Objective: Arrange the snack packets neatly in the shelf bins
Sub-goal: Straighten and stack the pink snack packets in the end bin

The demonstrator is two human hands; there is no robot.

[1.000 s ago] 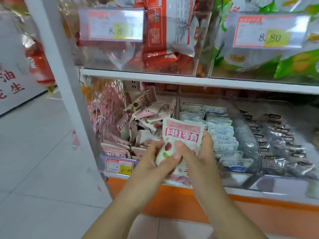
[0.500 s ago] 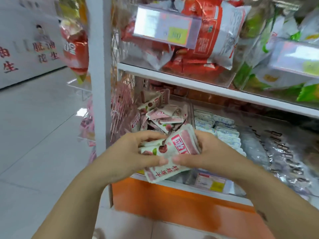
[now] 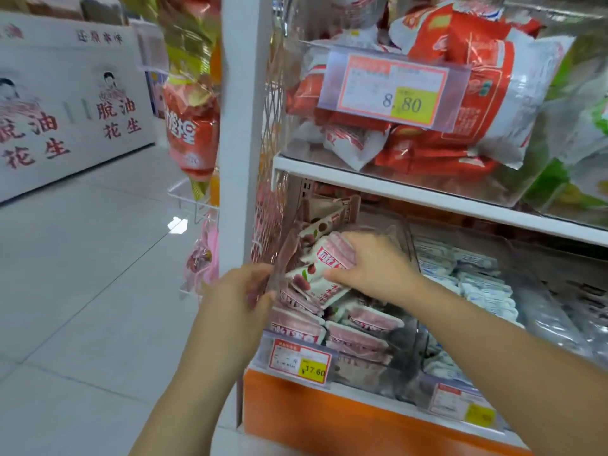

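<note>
Several pink packets [image 3: 317, 260] lie pinched under the right hand [image 3: 375, 269].

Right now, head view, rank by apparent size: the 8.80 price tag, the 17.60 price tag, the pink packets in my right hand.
1. 8.80 price tag
2-3. pink packets and 17.60 price tag look alike; right hand partly covers the packets.

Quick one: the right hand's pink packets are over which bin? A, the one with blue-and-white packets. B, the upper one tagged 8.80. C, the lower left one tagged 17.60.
C: the right hand grips the pink packets above the lower left bin, whose price tag reads 17.60.
</note>
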